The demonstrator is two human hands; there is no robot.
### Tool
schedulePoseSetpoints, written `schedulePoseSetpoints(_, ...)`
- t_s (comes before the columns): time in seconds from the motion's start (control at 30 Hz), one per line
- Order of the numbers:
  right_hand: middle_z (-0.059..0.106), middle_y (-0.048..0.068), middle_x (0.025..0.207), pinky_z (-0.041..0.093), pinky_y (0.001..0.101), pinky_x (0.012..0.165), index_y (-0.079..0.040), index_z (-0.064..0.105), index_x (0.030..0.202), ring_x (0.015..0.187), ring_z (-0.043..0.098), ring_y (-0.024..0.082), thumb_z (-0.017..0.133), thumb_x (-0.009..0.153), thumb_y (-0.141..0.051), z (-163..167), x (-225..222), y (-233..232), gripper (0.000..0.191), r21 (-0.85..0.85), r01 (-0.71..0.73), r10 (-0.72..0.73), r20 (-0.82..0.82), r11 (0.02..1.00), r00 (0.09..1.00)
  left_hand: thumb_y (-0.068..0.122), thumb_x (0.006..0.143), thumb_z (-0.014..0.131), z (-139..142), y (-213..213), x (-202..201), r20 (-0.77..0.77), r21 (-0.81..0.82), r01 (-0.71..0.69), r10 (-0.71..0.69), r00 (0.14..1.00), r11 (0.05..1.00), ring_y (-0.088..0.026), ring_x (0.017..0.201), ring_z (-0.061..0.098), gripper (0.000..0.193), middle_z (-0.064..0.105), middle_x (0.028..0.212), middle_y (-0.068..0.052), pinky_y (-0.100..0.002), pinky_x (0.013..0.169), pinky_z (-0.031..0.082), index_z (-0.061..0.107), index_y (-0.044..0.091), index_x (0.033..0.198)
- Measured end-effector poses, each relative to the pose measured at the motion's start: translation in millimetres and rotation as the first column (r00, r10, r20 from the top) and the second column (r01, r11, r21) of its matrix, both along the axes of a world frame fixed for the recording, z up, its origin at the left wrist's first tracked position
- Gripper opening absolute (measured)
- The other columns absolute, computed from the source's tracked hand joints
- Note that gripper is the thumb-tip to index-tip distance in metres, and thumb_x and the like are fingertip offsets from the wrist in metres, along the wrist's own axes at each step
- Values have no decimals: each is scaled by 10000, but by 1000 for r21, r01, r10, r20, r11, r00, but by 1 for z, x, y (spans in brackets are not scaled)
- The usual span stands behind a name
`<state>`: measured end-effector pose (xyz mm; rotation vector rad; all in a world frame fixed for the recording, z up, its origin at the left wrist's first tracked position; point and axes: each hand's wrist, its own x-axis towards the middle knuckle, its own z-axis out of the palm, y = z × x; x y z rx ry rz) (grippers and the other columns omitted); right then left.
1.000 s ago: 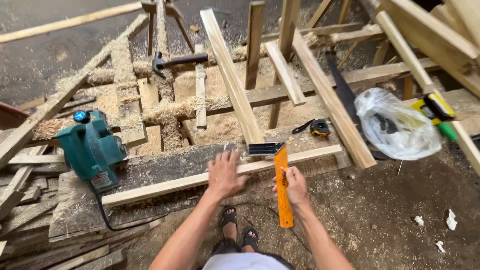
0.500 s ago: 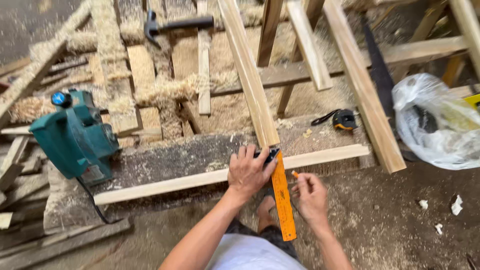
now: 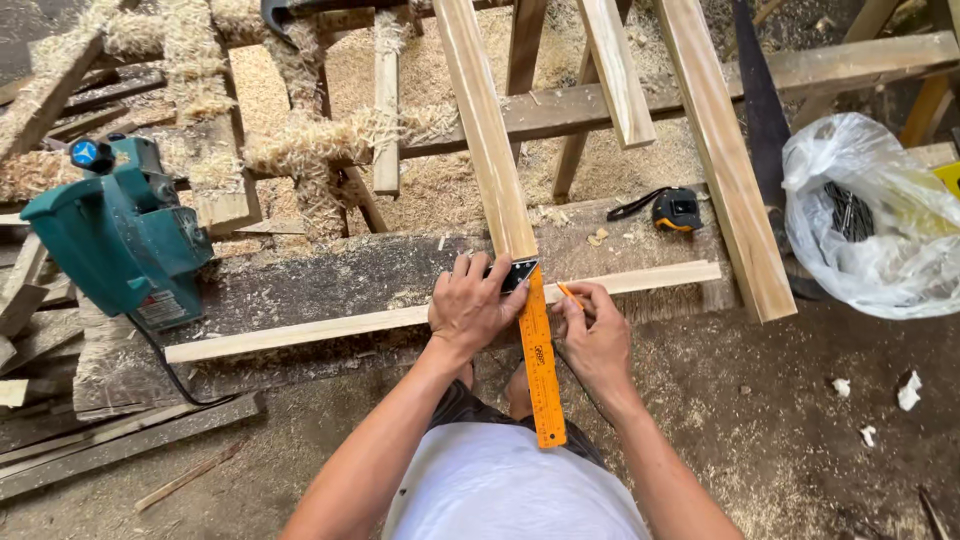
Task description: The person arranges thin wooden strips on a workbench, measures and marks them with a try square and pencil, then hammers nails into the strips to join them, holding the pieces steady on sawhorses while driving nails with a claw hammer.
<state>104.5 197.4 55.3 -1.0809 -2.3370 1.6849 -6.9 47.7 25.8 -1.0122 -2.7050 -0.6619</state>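
Bottom centre of frame: both forearms reach up from the white shirt to mid-frame. Left hand [image 3: 470, 305] lies palm-down, fingers spread, pressing the dark head of the orange square [image 3: 540, 360] onto the long pale strip [image 3: 300, 335]. The square's orange blade runs from the strip down toward the bottom centre, overhanging the edge.

Right hand [image 3: 597, 335] sits just right of the blade, fingers curled around an orange pencil [image 3: 571, 294]. Tip is at the strip beside the blade; whether it touches the wood, cannot tell.

The strip runs left to right across mid-frame, lying on a dark, dusty plank [image 3: 330, 280].

Left of centre: teal power planer [image 3: 120, 240] on the plank, cord trailing down.

Above the right hand: black-and-yellow tape measure [image 3: 680, 210] on the plank.

Right edge: clear plastic bag [image 3: 870, 220] with dark nails inside; a handsaw blade [image 3: 760, 110] just left of it.

Upper frame: pale battens leaning over a cross rail, shavings heaped upper left, hammer head [image 3: 280, 12] at the top edge.
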Motion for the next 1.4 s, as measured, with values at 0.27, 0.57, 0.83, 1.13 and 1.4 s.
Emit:
schedulePoseSetpoints(0.27,771,41,829,547,286,476,-74,634,1184,595,701,120,543,1031,-184,-8,1,6,209,202,-180,153,140,963,978,505,920,672,-1,0,-3,32,-53,21,-19,999,998,-210,790,592,409,598,894,-48,-367,567,437,676,149,1120)
schedulePoseSetpoints(0.57,731,97,738,543,328,480,-50,632,1162,574,711,177,565,1011,-138,-13,-3,12,188,281,-230,192,158,932,969,468,901,674,0,3,-10,34,-17,0,1,999,1000,-212,804,594,380,623,905,-45,-375,583,413,683,142,1096)
schedulePoseSetpoints(0.83,727,97,705,540,318,486,-52,661,1113,573,720,164,614,980,-140,-17,-7,6,166,273,-226,183,175,935,967,470,913,680,-3,6,-18,45,-38,-3,4,999,999,-195,794,589,375,632,919,-29,-361,602,400,682,138,1088)
schedulePoseSetpoints(1.13,736,99,708,531,325,465,-51,664,1087,544,718,168,625,964,-123,-15,-10,-1,148,278,-187,140,181,942,973,486,912,626,-1,6,-21,118,-14,-62,63,991,998,-196,775,587,398,636,873,-27,-376,617,389,667,103,1008)
schedulePoseSetpoints(1.4,743,118,758,560,338,517,-44,652,1085,627,754,202,617,990,-150,-6,-16,-7,148,322,-194,147,166,927,975,501,928,672,1,5,-19,66,-45,2,1,998,999,-176,816,604,392,645,919,-7,-353,609,392,676,138,1075)
